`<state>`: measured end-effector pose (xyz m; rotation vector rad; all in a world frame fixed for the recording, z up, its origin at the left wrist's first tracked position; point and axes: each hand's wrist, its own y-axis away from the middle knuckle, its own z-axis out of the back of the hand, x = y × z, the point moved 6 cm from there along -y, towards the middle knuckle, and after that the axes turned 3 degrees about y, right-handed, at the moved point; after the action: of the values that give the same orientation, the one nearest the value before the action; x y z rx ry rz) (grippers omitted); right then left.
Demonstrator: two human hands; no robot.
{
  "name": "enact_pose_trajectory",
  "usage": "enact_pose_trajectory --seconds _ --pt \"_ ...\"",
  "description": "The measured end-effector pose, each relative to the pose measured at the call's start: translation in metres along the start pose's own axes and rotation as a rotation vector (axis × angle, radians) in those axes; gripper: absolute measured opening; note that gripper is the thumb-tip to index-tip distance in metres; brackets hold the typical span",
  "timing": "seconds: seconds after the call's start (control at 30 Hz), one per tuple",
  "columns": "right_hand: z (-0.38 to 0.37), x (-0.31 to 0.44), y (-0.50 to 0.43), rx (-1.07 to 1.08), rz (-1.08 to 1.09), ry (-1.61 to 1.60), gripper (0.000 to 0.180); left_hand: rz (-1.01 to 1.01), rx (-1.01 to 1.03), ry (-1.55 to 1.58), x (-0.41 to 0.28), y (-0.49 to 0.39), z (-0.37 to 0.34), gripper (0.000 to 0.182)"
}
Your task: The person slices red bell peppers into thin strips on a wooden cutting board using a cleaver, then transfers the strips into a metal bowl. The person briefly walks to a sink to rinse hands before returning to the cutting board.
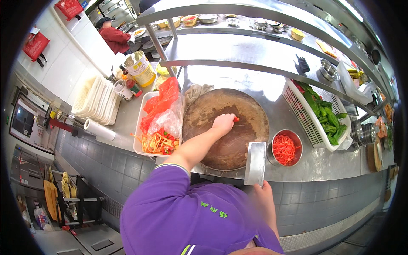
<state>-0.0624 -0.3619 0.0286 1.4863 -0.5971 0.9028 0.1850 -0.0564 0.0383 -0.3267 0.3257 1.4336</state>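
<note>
Over the middle of a round wooden chopping block (204, 140), my left hand (223, 123) is closed, with a small red piece (236, 119), likely of pepper, showing at its fingers. My right hand (264, 192) grips a cleaver (256, 162) at the block's near right edge; its wide blade points away from me and the handle is hidden. Wet, dark patches mark the block. Just right of the blade stands a round metal container (300, 144) of shredded red vegetable (284, 150). Left of the block, a white plastic tub (137, 134) holds red and clear plastic bags (164, 98) and cut vegetable strips (156, 142).
A white basket (306, 122) of green peppers (330, 118) stands at right. Steel shelves (223, 47) span the counter's back, bearing a two-way radio (302, 63). At left are stacked white baskets (95, 102), a large can (140, 68) and bottles. A person in red (114, 38) stands beyond.
</note>
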Motion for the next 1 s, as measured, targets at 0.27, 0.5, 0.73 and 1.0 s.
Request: enact_pose_trajectory --seconds 0.27,0.5,0.73,1.0 --pt "-0.017 0.056 -0.019 -0.020 0.129 0.635 0.027 0.281 0.240 0.736 0.035 0.112 -0.024 0.038" --pt "-0.031 0.058 -0.015 0.157 0.070 0.453 0.033 -0.126 -0.380 0.151 0.035 0.143 -0.003 0.033" --pt "-0.027 0.063 -0.037 0.066 0.118 0.594 0.042 -0.421 -0.216 0.120 0.023 0.161 -0.006 0.033" --pt "-0.058 0.114 -0.045 0.062 0.399 0.978 0.039 -0.474 0.012 0.054 0.024 0.117 -0.022 0.030"
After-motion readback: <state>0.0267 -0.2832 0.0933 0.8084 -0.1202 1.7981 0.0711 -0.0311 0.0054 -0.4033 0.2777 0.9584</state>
